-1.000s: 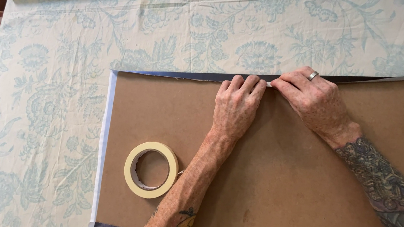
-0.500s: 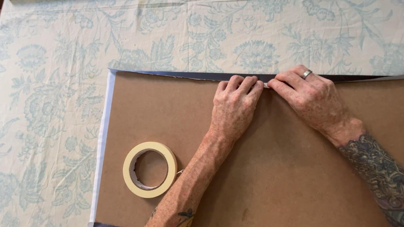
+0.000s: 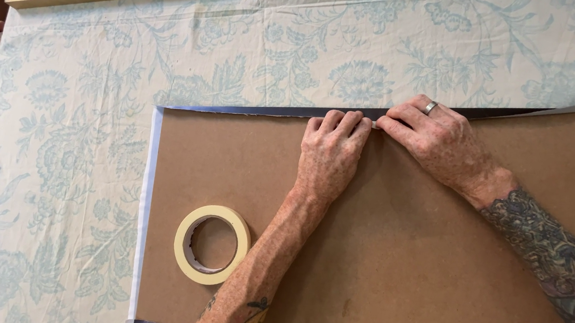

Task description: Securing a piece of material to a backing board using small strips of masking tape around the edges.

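Head view: flat left hand [image 3: 330, 155] and right hand [image 3: 437, 137] press pale tape [image 3: 375, 124] onto brown board [image 3: 418, 265].

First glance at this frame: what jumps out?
Two hands meet at the far edge of a big brown board: the left hand pressed flat, the right hand, wearing a ring, pinching at the edge. A roll of masking tape lies on the board, over a floral cloth.

No packages, labels, signs or screens anywhere in view
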